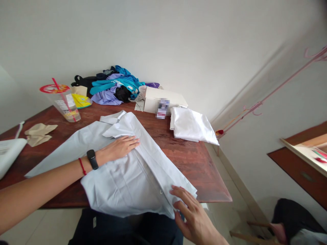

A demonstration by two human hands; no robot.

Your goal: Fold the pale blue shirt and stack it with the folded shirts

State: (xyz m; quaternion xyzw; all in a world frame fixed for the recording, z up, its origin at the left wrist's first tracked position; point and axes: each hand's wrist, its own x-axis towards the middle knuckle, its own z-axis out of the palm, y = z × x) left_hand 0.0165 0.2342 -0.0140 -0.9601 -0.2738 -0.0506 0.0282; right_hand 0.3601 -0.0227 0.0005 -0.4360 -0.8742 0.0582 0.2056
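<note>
A pale blue collared shirt [122,170] lies spread on the dark wooden table [194,163], its right side folded over. My left hand [120,147] lies flat on the upper part of the shirt, fingers stretched out, with a black watch and a red string on the wrist. My right hand [190,211] touches the shirt's lower right corner at the table's front edge, fingers extended and slightly apart, holding nothing that I can see.
A folded white garment [191,127] lies at the right, beside a white box [163,98]. A heap of blue, purple and black clothes [114,86] sits at the back. A plastic cup with a straw [63,102] and crumpled paper [38,132] are at the left.
</note>
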